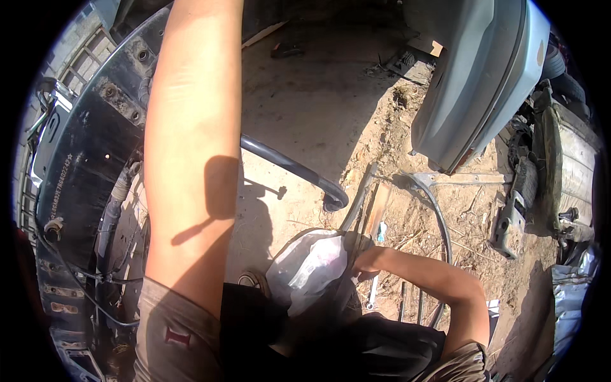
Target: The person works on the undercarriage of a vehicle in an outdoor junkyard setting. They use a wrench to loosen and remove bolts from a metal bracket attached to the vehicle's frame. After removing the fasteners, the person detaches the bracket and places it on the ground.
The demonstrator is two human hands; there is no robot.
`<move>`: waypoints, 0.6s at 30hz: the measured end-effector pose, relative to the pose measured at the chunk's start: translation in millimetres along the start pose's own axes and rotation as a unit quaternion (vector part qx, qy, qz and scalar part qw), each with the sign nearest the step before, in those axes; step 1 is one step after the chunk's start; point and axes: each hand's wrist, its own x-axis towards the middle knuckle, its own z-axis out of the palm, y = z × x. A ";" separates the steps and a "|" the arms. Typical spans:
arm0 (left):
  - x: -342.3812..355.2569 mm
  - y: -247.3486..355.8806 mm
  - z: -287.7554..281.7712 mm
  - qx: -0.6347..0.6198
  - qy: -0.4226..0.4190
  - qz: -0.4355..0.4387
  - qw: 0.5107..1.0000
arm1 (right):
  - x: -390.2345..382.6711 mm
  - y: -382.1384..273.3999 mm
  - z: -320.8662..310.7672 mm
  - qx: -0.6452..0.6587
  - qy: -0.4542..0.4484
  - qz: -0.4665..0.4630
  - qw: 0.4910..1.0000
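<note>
My left arm stretches up across the view and leaves it at the top edge, so my left hand is out of sight. Low in front of my body is my right hand (365, 263), its fingers curled downward and partly in shadow. Beside it on the left lies a crumpled white plastic bag (312, 264). Whatever the right fingers hold, if anything, is hidden. A metal wrench (373, 290) stands out against the dirt just below that hand. Beyond the bag, a black curved bar or hose (293, 167) runs out from behind my left arm.
At left a dark metal vehicle panel (83, 165) with bolts and hoses rises close to my arm. A light blue car body part (477, 89) stands at upper right. Metal strips (464, 179), a thin black hose (440, 223) and scrap parts (512, 219) lie on the dirt.
</note>
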 end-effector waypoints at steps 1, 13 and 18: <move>1.0 3.9 -19.1 -0.032 -0.041 0.009 0.999 | 13.1 7.9 15.3 -0.063 0.013 -0.004 0.998; -42.0 -0.2 -17.3 0.004 -0.024 0.030 0.999 | -2.7 39.6 41.1 0.052 0.070 0.120 0.989; -74.9 -18.5 6.0 0.122 -0.086 0.097 0.984 | -22.1 43.5 -27.1 0.158 0.069 0.155 0.973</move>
